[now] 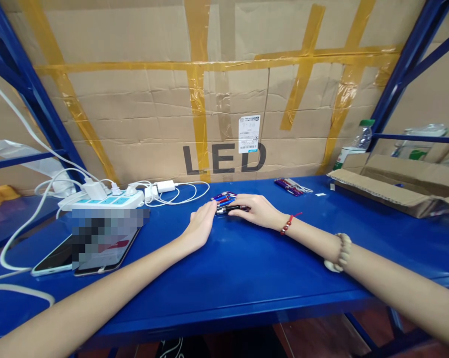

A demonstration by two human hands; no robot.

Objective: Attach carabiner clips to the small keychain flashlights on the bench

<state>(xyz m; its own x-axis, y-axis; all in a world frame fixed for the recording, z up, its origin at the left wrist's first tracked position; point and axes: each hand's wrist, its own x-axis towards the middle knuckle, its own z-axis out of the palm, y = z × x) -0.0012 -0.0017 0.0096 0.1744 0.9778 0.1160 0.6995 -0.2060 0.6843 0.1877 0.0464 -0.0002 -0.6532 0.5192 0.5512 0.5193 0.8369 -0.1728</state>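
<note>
A small bundle of pens [223,199], blue, red and black with shiny metal parts, lies on the blue shelf top between my two hands. My left hand [202,223] rests on its edge with straight fingers, its fingertips against the left ends of the pens. From the other side my right hand [257,211] curves its fingers and thumb around the bundle, closed on it at a black pen. The right palm hides part of the pens. Farther back on the right lies a second group of pens [289,187], dark red and purple with pale metal parts.
Two phones [125,248] lie at left in front of a white power strip [109,200] with tangled white cables. An open cardboard box [388,191] and a green-capped bottle [358,139] stand at right. A large taped carton [153,119] forms the back; blue posts flank it.
</note>
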